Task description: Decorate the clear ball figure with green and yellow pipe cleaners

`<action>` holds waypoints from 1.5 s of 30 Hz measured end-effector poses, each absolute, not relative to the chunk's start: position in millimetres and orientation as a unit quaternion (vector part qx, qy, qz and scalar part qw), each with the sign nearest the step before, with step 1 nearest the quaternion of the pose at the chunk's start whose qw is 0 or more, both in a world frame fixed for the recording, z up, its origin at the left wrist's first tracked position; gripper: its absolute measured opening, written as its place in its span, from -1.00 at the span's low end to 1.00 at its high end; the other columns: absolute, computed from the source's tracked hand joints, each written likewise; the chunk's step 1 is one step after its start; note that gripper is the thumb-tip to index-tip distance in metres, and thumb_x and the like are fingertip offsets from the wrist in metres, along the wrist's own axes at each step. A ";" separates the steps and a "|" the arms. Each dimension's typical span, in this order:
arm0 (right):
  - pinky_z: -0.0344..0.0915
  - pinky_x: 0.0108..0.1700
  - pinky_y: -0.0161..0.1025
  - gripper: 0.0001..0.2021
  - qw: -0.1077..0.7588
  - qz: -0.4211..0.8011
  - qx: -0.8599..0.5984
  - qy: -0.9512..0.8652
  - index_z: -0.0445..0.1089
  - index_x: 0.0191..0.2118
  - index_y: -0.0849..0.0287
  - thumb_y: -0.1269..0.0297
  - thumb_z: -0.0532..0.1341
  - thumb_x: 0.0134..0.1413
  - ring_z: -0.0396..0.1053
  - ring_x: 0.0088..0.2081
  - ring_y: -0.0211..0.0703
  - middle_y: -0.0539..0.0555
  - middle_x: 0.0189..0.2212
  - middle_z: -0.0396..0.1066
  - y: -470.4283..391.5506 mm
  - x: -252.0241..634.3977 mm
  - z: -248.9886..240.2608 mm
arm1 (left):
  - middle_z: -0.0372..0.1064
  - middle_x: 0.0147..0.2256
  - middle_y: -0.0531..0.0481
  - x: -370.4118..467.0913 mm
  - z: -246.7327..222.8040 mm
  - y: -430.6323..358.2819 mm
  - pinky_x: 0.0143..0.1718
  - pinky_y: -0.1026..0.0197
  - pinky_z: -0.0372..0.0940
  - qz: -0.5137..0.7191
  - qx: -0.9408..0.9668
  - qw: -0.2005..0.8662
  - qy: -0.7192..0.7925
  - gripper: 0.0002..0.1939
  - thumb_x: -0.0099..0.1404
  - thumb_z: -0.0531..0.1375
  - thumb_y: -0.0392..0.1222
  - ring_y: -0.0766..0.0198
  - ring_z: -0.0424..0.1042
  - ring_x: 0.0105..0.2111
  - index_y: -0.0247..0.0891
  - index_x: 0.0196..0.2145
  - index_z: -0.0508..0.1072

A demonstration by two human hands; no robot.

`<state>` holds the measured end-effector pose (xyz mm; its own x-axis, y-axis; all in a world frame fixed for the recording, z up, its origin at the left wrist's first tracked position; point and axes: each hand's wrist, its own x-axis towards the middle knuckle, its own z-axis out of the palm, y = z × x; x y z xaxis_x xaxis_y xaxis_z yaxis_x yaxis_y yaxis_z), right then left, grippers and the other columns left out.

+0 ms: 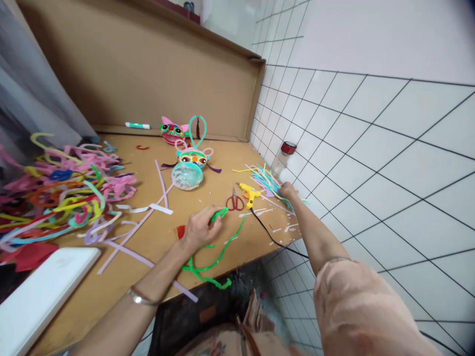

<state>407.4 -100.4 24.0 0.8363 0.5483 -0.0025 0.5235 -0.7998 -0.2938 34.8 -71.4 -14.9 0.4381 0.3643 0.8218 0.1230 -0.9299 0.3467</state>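
Note:
My left hand is closed, with a folded green pipe cleaner poking out past the thumb and fingertips. More green pipe cleaners curl across the table below it. Stretched out to the right, my right hand has its fingers curled at a bundle of pastel pipe cleaners beside the tiled wall; its fingertips are partly hidden. Between the hands lie red-handled scissors and a yellow glue gun. Farther back sits a pipe-cleaner animal head with a clear, teal-rimmed lower part.
A tangled heap of coloured pipe cleaners covers the left side, near a white box-like object. At the back are a pink decorated head and a marker. A red-lidded jar stands by the wall. The glue gun's cord crosses the table's edge.

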 end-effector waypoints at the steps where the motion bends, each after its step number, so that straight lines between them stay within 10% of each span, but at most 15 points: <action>1: 0.28 0.02 -0.03 -0.80 0.143 0.039 -0.945 -0.290 0.49 -0.26 0.22 0.41 0.23 -0.10 0.45 -0.10 0.04 0.19 -0.22 0.54 -99.3 407.7 25.6 | 0.46 -0.42 -0.01 34.9 -14.8 -71.0 -0.44 0.33 0.29 0.511 0.838 0.118 0.148 -0.82 0.28 0.06 -0.31 0.34 0.39 -0.52 -0.29 -0.19 0.42; 13: 0.28 -0.27 -0.38 -0.65 0.146 0.010 -0.913 -0.381 0.54 -0.17 0.16 0.24 0.36 -0.19 0.47 -0.26 -0.16 0.04 -0.31 0.56 -125.2 405.1 48.9 | 0.46 -0.42 -0.03 34.8 -20.9 -67.2 -0.43 0.31 0.28 0.520 0.822 0.144 0.180 -0.81 0.28 0.06 -0.25 0.34 0.36 -0.53 -0.28 -0.21 0.44; 19: 0.33 -0.21 -0.25 -0.64 0.132 -0.013 -0.917 -0.377 0.55 -0.14 0.31 0.26 0.06 0.16 0.50 -0.12 0.04 0.27 -0.19 0.56 -128.7 391.7 53.2 | 0.45 -0.41 -0.03 31.2 -11.9 -67.4 -0.43 0.30 0.27 0.569 0.757 0.202 0.250 -0.77 0.22 0.07 -0.25 0.37 0.30 -0.55 -0.31 -0.21 0.45; 29: 0.36 -0.30 -0.17 -0.74 -0.010 0.016 -0.913 -0.408 0.58 -0.25 0.26 0.34 0.20 -0.06 0.52 -0.15 0.19 0.33 -0.25 0.56 -111.2 395.3 32.8 | 0.34 -0.41 0.04 -19.1 26.2 -62.2 -0.48 0.34 0.20 0.705 0.529 0.344 0.323 -0.79 0.29 0.13 -0.12 0.39 0.25 -0.51 -0.25 -0.16 0.39; 45: 0.13 -0.34 -0.18 -0.64 0.125 -0.032 -0.940 -0.315 0.47 -0.01 0.40 0.33 0.19 0.09 0.33 -0.36 -0.11 0.34 -0.27 0.49 -119.3 373.5 64.9 | 0.24 -0.44 0.16 -75.8 28.9 -20.8 -0.63 0.33 0.05 0.807 0.424 0.277 0.303 -0.81 0.33 0.17 -0.12 0.53 0.13 -0.65 -0.22 -0.16 0.28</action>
<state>373.5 -119.3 64.9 0.7991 0.5848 0.1394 0.6009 -0.7701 -0.2142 -75.8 -20.8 28.9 -0.4871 0.7041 0.5167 -0.1896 -0.6628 0.7244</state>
